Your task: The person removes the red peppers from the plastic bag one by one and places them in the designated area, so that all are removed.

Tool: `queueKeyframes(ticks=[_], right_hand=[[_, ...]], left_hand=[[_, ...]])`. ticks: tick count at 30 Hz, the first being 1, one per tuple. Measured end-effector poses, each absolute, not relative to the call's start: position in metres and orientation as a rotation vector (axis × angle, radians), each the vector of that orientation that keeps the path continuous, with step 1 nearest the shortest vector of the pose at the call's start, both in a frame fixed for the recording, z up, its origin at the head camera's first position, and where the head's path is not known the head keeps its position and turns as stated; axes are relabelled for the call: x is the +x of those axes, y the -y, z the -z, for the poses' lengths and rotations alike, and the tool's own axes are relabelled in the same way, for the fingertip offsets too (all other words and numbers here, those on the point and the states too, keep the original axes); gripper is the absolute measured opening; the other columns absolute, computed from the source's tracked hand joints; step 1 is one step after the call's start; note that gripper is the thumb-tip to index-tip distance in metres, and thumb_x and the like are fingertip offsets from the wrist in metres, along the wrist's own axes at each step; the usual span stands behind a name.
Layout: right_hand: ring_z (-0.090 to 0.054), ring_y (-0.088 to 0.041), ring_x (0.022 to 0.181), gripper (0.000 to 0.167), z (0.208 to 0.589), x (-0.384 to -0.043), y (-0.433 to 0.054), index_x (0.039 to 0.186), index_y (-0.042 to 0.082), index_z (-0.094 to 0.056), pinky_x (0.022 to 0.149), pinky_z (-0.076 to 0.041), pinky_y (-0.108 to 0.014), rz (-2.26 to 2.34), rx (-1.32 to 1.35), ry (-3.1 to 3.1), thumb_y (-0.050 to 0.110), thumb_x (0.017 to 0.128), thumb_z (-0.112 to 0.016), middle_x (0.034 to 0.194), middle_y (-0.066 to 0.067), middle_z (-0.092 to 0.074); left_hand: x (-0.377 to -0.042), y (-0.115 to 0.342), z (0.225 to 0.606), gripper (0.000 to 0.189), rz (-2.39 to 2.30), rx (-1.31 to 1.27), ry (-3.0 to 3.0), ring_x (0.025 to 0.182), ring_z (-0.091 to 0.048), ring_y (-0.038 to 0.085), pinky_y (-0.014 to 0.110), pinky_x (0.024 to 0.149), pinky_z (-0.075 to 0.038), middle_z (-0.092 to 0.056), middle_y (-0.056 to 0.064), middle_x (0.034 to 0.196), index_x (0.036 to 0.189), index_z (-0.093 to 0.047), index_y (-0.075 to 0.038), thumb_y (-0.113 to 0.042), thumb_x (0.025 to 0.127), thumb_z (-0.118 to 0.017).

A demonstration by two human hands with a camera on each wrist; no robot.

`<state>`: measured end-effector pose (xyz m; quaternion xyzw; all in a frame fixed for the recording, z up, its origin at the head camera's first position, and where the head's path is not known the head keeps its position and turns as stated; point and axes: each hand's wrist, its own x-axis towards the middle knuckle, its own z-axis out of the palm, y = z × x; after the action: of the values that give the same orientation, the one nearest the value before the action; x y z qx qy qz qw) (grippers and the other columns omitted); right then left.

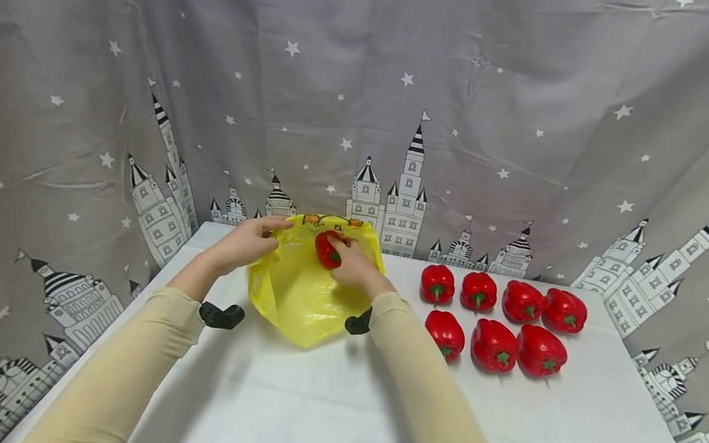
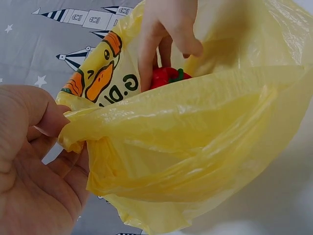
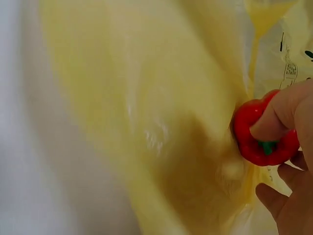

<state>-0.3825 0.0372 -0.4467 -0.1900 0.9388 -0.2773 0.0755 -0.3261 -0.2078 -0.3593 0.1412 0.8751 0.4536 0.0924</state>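
A yellow plastic bag (image 1: 305, 312) with a printed duck face (image 2: 100, 68) stands with its mouth spread toward me. My left hand (image 1: 251, 242) pinches the left side of its rim between thumb and fingers. Inside the mouth, my right hand (image 1: 356, 272) grips a red bell pepper (image 1: 325, 248) with a green stem. The right wrist view shows the thumb on the pepper (image 3: 250, 122) beside its stem. In the left wrist view the bag's near edge covers the lower part of the pepper (image 2: 164, 78).
Several more red bell peppers (image 1: 495, 346) lie in two rows on the white table (image 1: 313, 408), right of the bag. A grey curtain (image 1: 355, 74) printed with castles and stars hangs behind and at both sides. Black wrist devices (image 1: 222, 316) sit below the forearms.
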Motion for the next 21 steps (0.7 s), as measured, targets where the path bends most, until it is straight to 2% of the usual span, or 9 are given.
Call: queueKeyframes(ticks=[3,7,11,15,21], right_hand=[[-0.038,-0.034,0.143,0.088,0.4472,-0.3836,-0.0380,0.164,0.026,-0.029,0.113,-0.037,-0.043,0.761,-0.603,-2.842,0.007,0.085,-0.064,0.166,-0.019,-0.018],[-0.028,-0.031,0.151,0.083,0.4464,-0.3836,-0.0387,0.162,0.020,-0.033,0.119,-0.029,-0.041,0.683,-0.678,-2.874,0.007,0.085,-0.061,0.170,-0.012,-0.015],[-0.024,-0.033,0.152,0.081,0.4437,-0.3806,-0.0384,0.163,0.021,-0.032,0.122,-0.020,-0.046,0.621,-0.701,-2.893,0.009,0.088,-0.060,0.169,-0.011,-0.019],[-0.023,-0.037,0.151,0.081,0.4425,-0.3778,-0.0376,0.163,0.024,-0.029,0.122,-0.020,-0.047,0.608,-0.678,-2.891,0.008,0.090,-0.058,0.168,-0.012,-0.019],[-0.023,-0.032,0.153,0.082,0.4444,-0.3829,-0.0352,0.164,0.017,-0.028,0.123,-0.019,-0.043,0.615,-0.757,-2.885,-0.001,0.088,-0.052,0.171,-0.009,-0.014]], left_hand=[[-0.3265,0.2081,0.3594,0.059,-1.354,0.418,-2.595,0.150,-0.027,0.040,0.050,0.112,-0.036,-0.024,0.014,0.167,0.153,-0.045,0.000,0.000,0.094,-0.046],[-0.3257,0.2072,0.3589,0.058,-1.345,0.420,-2.604,0.149,-0.028,0.041,0.052,0.114,-0.034,-0.025,0.015,0.167,0.152,-0.046,0.000,-0.001,0.094,-0.047],[-0.3244,0.2064,0.3579,0.058,-1.335,0.422,-2.611,0.149,-0.027,0.042,0.054,0.116,-0.032,-0.024,0.015,0.167,0.152,-0.046,0.000,-0.001,0.094,-0.047],[-0.3235,0.2056,0.3575,0.057,-1.333,0.420,-2.607,0.149,-0.027,0.042,0.053,0.114,-0.033,-0.024,0.014,0.168,0.153,-0.046,0.000,-0.001,0.096,-0.047],[-0.3244,0.2057,0.3584,0.057,-1.323,0.436,-2.619,0.149,-0.028,0.041,0.048,0.108,-0.038,-0.025,0.014,0.167,0.152,-0.046,-0.001,-0.002,0.095,-0.047]])
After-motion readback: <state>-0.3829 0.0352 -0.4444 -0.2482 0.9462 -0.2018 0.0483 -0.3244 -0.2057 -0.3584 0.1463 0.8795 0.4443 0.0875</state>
